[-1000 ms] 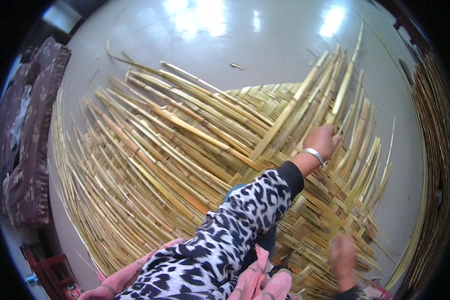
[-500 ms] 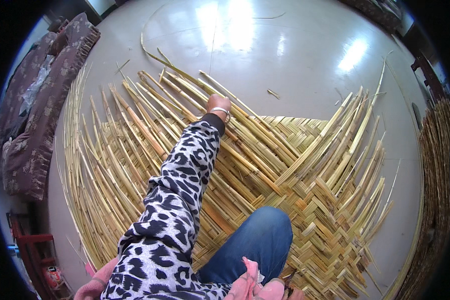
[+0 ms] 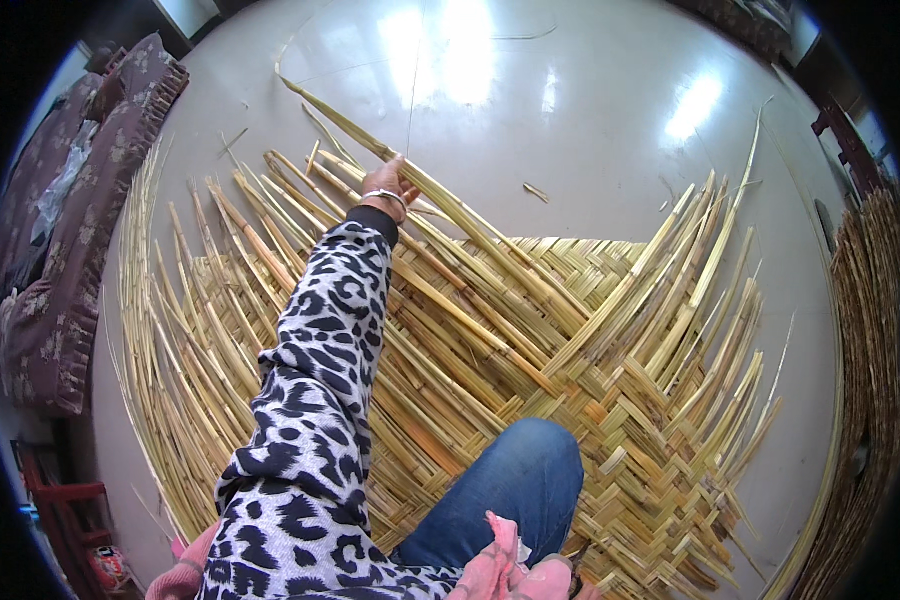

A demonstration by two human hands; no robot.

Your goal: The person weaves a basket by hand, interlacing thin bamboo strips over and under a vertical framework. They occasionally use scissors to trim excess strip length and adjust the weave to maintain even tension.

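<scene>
My left hand (image 3: 386, 182) reaches far forward, closed around a long flat green-yellow reed strip (image 3: 338, 118). Beyond the hand the strip's tip sticks out over the floor; its other end runs down to the right into the weave. Below it lies a large herringbone mat (image 3: 625, 480) of split reeds. Loose reed ends (image 3: 450, 270) lie fanned over the mat's left half, beneath my left forearm. Only a sliver of skin, possibly my right hand (image 3: 590, 592), shows at the lower edge beside pink cloth, its fingers hidden.
My bent knee (image 3: 500, 490) in blue jeans rests over the mat's near part. Unwoven ends (image 3: 705, 270) spread along the right side. A cloth-covered sofa (image 3: 80, 220) stands at left, a red wooden stool (image 3: 65, 495) nearer, and a bundle of reeds (image 3: 870, 300) at far right.
My left hand has moved left and slightly farther away, lifting the reed strip away from the neighbouring reeds. The view has shifted slightly.
</scene>
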